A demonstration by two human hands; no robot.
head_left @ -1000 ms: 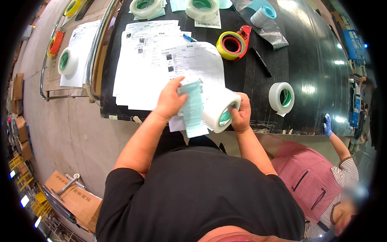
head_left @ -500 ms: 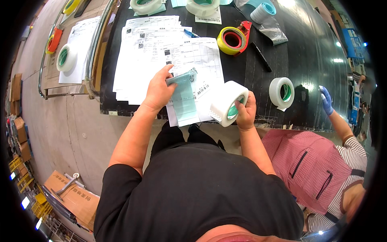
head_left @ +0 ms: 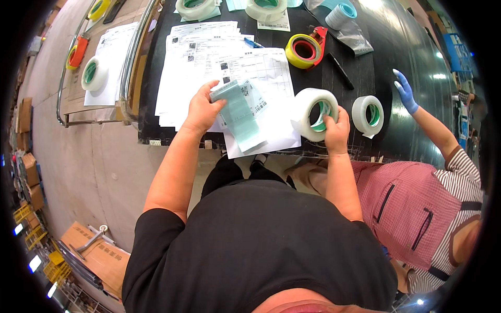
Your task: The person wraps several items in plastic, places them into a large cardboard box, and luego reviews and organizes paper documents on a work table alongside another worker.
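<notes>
At the near edge of a black table (head_left: 360,86), you handle a pale green slip (head_left: 240,120) and a roll of clear tape (head_left: 309,97) together, apparently midway through a step that pairs one with the other. Your left hand (head_left: 202,108) pinches the slip's far-left end between thumb and fingers, the gap closed to the thinness of the piece; its loose end slants toward you and to the right, above a white sheet (head_left: 279,133) whose near corner juts past the table edge. Your right hand (head_left: 336,125), to the right, is closed on the roll's right side, thumb at the green core, fingers mostly hidden behind; how hard they press you cannot tell from here. The roll stands tilted, its hole in view, near a second tape roll (head_left: 359,112) at right. The next move, by the look of it, calls for a steady left pinch, the slip flat and the roll clear of it.
</notes>
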